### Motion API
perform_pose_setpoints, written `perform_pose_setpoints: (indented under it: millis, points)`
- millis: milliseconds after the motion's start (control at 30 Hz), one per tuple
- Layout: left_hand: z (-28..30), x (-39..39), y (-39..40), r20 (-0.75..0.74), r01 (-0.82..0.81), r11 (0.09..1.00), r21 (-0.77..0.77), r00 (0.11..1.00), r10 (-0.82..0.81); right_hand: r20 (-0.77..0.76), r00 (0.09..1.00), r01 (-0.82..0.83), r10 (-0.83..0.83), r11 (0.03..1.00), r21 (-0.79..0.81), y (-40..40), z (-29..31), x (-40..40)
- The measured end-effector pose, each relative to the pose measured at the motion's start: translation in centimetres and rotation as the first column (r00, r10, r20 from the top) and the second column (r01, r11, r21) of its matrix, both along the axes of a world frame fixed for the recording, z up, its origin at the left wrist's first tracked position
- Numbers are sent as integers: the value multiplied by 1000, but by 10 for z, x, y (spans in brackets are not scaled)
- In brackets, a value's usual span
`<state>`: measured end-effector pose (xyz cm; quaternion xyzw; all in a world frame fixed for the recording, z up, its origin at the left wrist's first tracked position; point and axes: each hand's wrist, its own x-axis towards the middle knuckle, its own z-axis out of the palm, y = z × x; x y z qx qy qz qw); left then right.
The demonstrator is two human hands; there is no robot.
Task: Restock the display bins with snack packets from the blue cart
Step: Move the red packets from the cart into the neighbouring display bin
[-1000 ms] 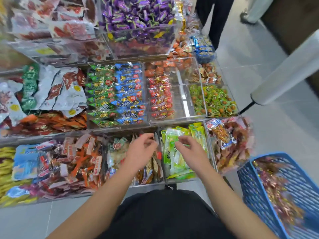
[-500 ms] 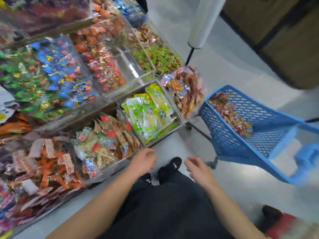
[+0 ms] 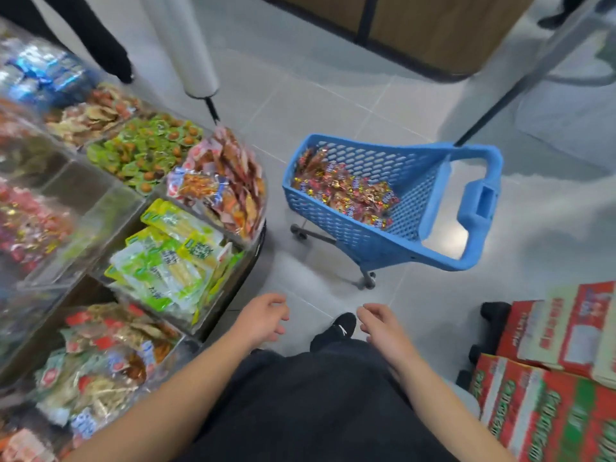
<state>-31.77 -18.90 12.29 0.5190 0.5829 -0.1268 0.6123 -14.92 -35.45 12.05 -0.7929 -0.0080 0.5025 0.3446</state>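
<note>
grey floor tiles carry the blue cart of snack packets, well beyond both empty, loosely curled grips.

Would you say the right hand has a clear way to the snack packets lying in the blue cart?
Probably yes. The right hand is empty with loosely curled fingers, and only bare floor lies between it and the blue cart. The cart's top is open, so the snack packets are exposed, though a forward lean looks needed.
</note>
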Motion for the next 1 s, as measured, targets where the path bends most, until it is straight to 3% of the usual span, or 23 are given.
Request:
perform_pose_setpoints:
  millis: [367, 633, 1000]
  points:
    - [4, 138, 5, 49, -7, 1000, 31, 999, 5, -51, 986, 164, -161, 983, 84, -5, -11, 105]
    - [0, 215, 66, 75, 41, 999, 9, 996, -42, -75, 959, 280, -273, 953, 113, 43, -18, 167]
    - [-68, 293, 184, 68, 238, 968, -76, 970, -233, -32, 909, 415, -416, 909, -36, 144, -73, 224]
